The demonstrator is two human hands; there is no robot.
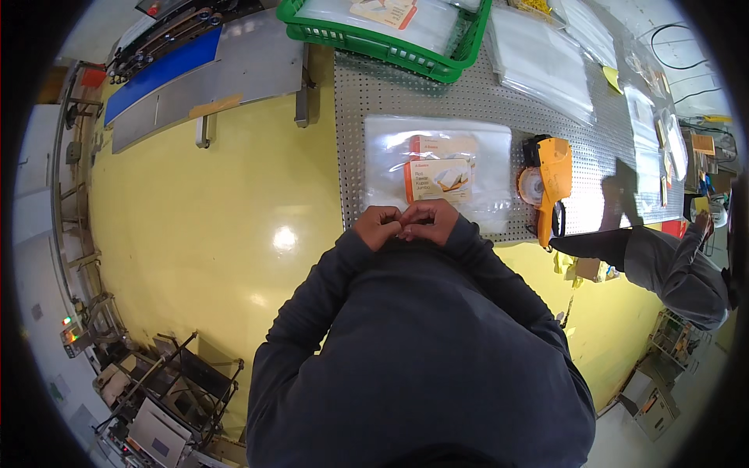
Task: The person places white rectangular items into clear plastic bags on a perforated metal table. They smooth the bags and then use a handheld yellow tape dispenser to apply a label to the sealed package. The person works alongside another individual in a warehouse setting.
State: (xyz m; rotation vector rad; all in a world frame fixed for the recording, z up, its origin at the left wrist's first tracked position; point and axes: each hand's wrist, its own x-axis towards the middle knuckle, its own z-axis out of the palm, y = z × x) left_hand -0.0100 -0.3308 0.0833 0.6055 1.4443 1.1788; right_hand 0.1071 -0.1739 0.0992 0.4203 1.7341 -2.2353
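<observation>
My left hand [378, 227] and my right hand [430, 222] are together at the near edge of the perforated metal table [389, 99]. Their fingers are curled and the fingertips meet. Whether something small is pinched between them cannot be seen. Just beyond them lies a flat stack of clear plastic bags [386, 152], with a printed bread label [440, 180] showing on top and another printed edge behind it. To the right of the bags an orange hand-held label gun [553, 175] lies on the table, a roll in its side and its handle towards me.
A green plastic crate [374, 42] holds more printed bags at the back. Further stacks of clear bags [541, 64] lie to the right. Beside the table on the right stands another person [673, 275]. A steel conveyor table [257, 64] with a blue strip is at the upper left.
</observation>
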